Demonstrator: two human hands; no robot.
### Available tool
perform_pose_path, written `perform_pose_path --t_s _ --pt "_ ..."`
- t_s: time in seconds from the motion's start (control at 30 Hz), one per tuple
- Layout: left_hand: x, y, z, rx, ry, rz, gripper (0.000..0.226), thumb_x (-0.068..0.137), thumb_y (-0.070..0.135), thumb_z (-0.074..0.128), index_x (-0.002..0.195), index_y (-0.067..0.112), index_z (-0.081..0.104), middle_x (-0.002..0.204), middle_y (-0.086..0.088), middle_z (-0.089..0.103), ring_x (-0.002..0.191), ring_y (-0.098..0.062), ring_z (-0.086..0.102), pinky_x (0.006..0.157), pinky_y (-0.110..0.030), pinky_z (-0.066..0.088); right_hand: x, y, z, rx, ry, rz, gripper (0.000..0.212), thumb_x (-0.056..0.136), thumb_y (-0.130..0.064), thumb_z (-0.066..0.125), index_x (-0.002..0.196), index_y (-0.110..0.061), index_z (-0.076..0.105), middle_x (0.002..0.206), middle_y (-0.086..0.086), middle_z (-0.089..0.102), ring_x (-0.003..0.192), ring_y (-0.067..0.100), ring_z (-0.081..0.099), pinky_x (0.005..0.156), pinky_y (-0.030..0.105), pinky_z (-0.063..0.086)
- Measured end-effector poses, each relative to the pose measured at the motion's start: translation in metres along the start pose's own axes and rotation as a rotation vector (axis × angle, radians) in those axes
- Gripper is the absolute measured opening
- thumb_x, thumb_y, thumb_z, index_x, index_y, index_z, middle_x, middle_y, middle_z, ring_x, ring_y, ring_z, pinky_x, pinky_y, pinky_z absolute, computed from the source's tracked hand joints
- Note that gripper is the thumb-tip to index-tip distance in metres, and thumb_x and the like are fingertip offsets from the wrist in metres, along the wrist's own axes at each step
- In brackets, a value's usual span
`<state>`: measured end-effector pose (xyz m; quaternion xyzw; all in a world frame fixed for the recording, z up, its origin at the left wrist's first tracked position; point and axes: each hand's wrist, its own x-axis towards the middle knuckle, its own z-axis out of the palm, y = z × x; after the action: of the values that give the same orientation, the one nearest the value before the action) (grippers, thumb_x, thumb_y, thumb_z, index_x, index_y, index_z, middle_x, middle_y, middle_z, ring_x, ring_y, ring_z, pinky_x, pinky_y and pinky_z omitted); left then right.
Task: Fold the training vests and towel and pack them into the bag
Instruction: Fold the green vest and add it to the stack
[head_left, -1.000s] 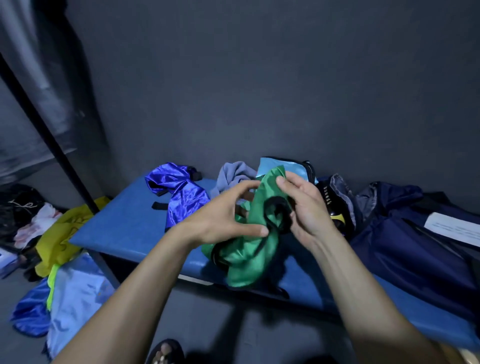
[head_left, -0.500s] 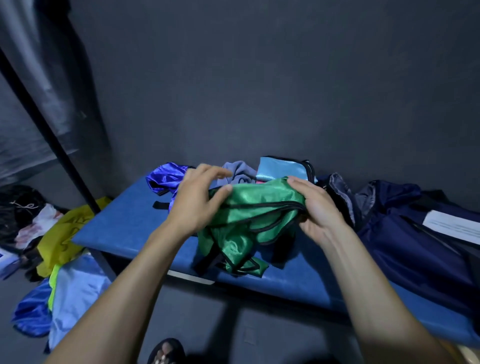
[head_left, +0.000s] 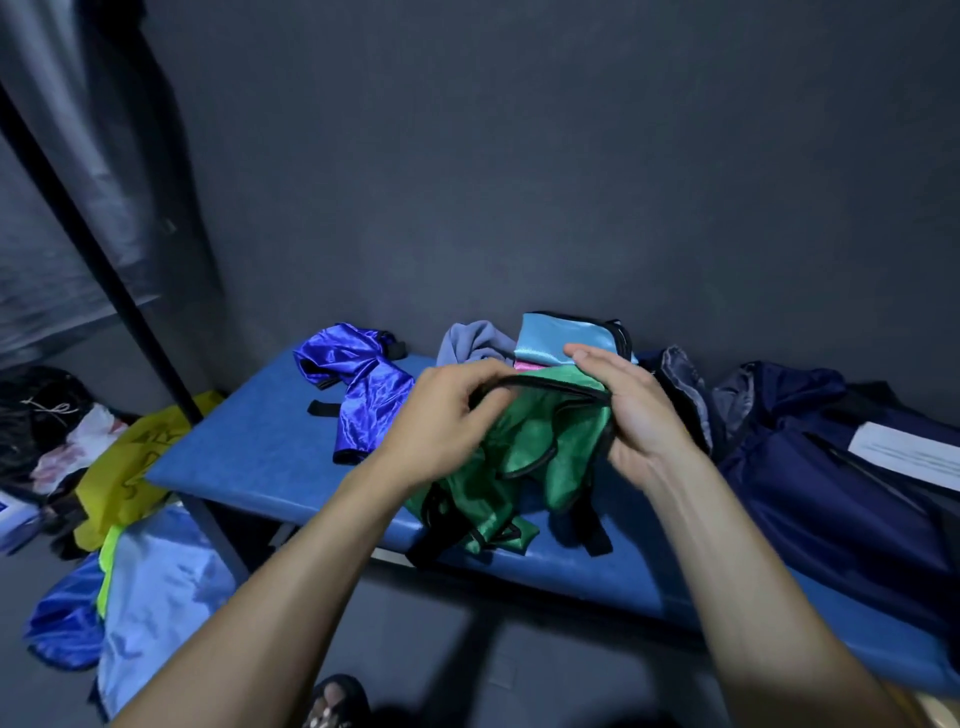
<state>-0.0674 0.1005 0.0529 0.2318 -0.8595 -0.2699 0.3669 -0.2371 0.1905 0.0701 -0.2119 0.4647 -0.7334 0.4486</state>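
Nearest, at the bottom edge: a sandalled foot (head_left: 335, 701) on the dark floor, standing close to the bench. To the left on the floor, a pale blue and royal blue heap of shiny cloth (head_left: 140, 582) beside a yellow plastic bag (head_left: 124, 467), out of the working area.

Held up over the front of the blue padded bench (head_left: 234, 452): the green satin training vest with black trim (head_left: 530, 457), bunched and hanging, lower straps trailing onto the pad. Left hand (head_left: 441, 421) curled over the black-trimmed top edge, fingers apparently pinching it, though blurred by motion. Right hand (head_left: 634, 410) at the other end of that edge, fingers straight and pressed together, palm turned inward against the cloth. Likely purpose: pulling the edge taut between both hands to find a straight line for folding.

Further back, near the wall: a crumpled royal blue satin vest (head_left: 363, 384), unfolded; a grey towel (head_left: 472, 340), rumpled; a light blue folded vest stack with a pink layer beneath (head_left: 566, 340), seemingly finished pieces set aside. Far right: the navy fabric bag (head_left: 831, 467), slumped open-looking, a white paper sheet (head_left: 914, 454) on top. Nothing visibly packed yet.
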Motion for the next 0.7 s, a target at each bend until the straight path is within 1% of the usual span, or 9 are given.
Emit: perform_pose_path --t_s 0.1,0.17,0.23,0.3,0.37,0.43,0.53,0.6,0.7 --pt "0.009 -0.002 -0.015 0.009 0.011 -0.008 0.017 0.094 0.036 0.062 0.091 0.026 0.075 0.068 0.002 0.063 0.062 -0.017 0.053 0.064 -0.033 0.046 -0.001 -0.004 -0.011 -0.319 0.033 -0.152 0.034 0.094 -0.048 0.067 0.108 -0.017 0.072 0.083 0.0 0.059 0.061 0.01 0.054 0.054 0.019 0.042" --pt "0.013 0.003 -0.023 0.012 -0.021 -0.007 0.02 0.091 0.041 0.064 0.086 0.026 0.077 0.066 -0.006 0.062 0.06 -0.012 0.047 0.061 -0.032 0.044 -0.011 -0.009 -0.012 -0.617 -0.115 -0.314 0.05 0.08 -0.063 0.07 0.117 -0.029 0.069 0.099 -0.014 0.064 0.075 -0.002 0.06 0.065 0.013 0.045" --pt "0.018 0.013 -0.028 -0.023 -0.068 -0.005 0.016 0.089 0.038 0.071 0.083 0.025 0.077 0.065 -0.005 0.065 0.061 -0.009 0.048 0.061 -0.035 0.047 -0.025 -0.006 -0.005 -0.896 -0.244 -0.448 0.059 0.073 -0.056 0.079 0.127 -0.036 0.063 0.123 -0.016 0.062 0.105 -0.006 0.061 0.087 0.011 0.046" --pt "0.022 0.025 -0.033 -0.038 -0.095 0.004 0.012 0.087 0.03 0.078 0.077 0.023 0.078 0.056 0.007 0.061 0.055 -0.005 0.043 0.055 -0.028 0.039 -0.035 0.002 0.007 -1.049 -0.217 -0.561 0.054 0.076 -0.04 0.085 0.126 -0.032 0.064 0.124 -0.016 0.065 0.115 -0.004 0.058 0.096 0.011 0.042" --pt "0.029 0.038 -0.038 0.012 -0.117 0.024 0.013 0.084 0.027 0.081 0.073 0.022 0.077 0.048 0.01 0.049 0.05 -0.005 0.034 0.05 -0.02 0.03 -0.04 0.006 0.017 -1.101 -0.114 -0.675 0.042 0.08 -0.029 0.08 0.12 -0.027 0.067 0.117 -0.015 0.069 0.11 -0.002 0.06 0.095 0.012 0.043" --pt "0.037 0.053 -0.049 0.062 -0.15 0.039 0.013 0.082 0.029 0.084 0.072 0.023 0.077 0.046 0.009 0.042 0.049 -0.007 0.032 0.05 -0.02 0.027 -0.042 0.0 0.022 -1.139 -0.047 -0.778 0.035 0.079 -0.018 0.071 0.114 -0.023 0.07 0.109 -0.011 0.071 0.101 0.006 0.063 0.089 0.017 0.047" --pt "0.052 0.078 -0.073 0.12 -0.19 0.088 0.015 0.082 0.031 0.085 0.075 0.02 0.078 0.047 0.01 0.045 0.049 -0.006 0.035 0.05 -0.016 0.028 -0.039 -0.028 0.024 -1.227 0.076 -0.848 0.03 0.075 -0.007 0.065 0.101 -0.02 0.071 0.097 -0.004 0.071 0.088 0.019 0.065 0.082 0.035 0.053" --pt "0.059 0.094 -0.092 0.181 -0.19 0.13 0.017 0.082 0.034 0.085 0.075 0.02 0.076 0.048 0.011 0.046 0.049 -0.006 0.037 0.051 -0.014 0.03 -0.038 -0.055 0.023 -1.327 0.136 -0.886 0.027 0.076 -0.006 0.063 0.097 -0.02 0.072 0.097 0.0 0.071 0.092 0.027 0.066 0.083 0.042 0.053" --pt "0.067 0.11 -0.123 0.266 -0.17 0.186 0.017 0.085 0.039 0.081 0.08 0.024 0.076 0.053 0.014 0.053 0.052 -0.005 0.045 0.054 -0.014 0.034 -0.038 -0.105 0.021 -1.443 0.186 -0.888 0.025 0.084 -0.005 0.059 0.098 -0.02 0.074 0.1 0.002 0.077 0.1 0.031 0.068 0.089 0.044 0.053"
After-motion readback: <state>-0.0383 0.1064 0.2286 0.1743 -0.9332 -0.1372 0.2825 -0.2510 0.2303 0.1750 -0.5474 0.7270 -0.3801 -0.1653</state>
